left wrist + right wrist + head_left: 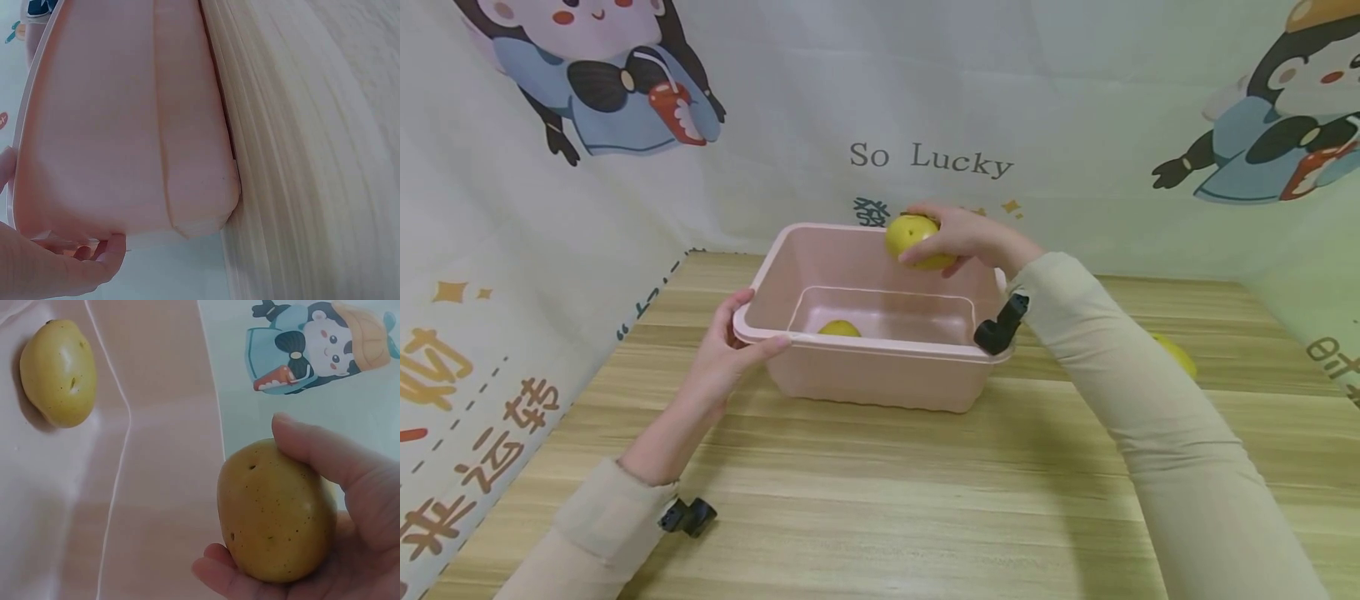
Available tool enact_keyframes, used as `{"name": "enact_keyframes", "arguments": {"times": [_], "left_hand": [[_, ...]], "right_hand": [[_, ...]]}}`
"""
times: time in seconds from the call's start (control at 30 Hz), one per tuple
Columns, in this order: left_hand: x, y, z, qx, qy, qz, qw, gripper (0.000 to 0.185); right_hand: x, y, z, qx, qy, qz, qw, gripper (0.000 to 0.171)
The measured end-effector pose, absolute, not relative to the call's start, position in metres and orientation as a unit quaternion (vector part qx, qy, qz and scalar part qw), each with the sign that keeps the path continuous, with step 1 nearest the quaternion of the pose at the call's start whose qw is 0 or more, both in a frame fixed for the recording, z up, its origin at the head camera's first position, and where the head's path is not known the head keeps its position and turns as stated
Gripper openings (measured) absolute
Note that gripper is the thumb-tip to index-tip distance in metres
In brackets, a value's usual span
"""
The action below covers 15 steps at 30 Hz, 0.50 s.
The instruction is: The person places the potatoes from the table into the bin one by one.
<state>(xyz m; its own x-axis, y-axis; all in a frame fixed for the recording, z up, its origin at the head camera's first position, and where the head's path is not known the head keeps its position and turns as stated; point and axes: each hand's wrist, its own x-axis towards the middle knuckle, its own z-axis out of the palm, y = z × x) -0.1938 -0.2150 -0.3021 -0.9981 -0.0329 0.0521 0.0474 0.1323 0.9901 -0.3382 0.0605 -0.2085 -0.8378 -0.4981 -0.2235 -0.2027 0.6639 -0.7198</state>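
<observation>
Presently I see my right hand (972, 237) wrapped around a speckled yellow fruit (912, 239) above the pink plastic tub (880, 379) on the bench (925, 500); my left hand (726, 354) grips its rim. A second yellow fruit (838, 329) lies inside.

Both arms wear long, close-fitting sleeves of pale beige cloth, smooth and plain, with no print. The left sleeve (597, 521) ends in a soft folded cuff at the wrist; the right sleeve (1157, 417) runs snug to the wrist. A small black camera mount (688, 517) sits under the left wrist, and another black mount (1000, 327) under the right wrist. Both hands are bare.
</observation>
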Motion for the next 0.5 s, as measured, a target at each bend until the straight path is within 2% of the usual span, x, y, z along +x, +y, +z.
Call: {"name": "enact_keyframes", "arguments": {"times": [0.27, 0.5], "left_hand": [[-0.1936, -0.2152, -0.3022, -0.006, -0.753, -0.657, 0.032, 0.080], [-0.1940, -0.2153, -0.3029, -0.009, -0.753, -0.657, 0.031, 0.079]], "right_hand": [[-0.3381, 0.0597, -0.2086, -0.193, 0.894, -0.343, 0.214, 0.082], [-0.3363, 0.0608, -0.2064, -0.191, 0.880, -0.369, 0.231, 0.070]]}}
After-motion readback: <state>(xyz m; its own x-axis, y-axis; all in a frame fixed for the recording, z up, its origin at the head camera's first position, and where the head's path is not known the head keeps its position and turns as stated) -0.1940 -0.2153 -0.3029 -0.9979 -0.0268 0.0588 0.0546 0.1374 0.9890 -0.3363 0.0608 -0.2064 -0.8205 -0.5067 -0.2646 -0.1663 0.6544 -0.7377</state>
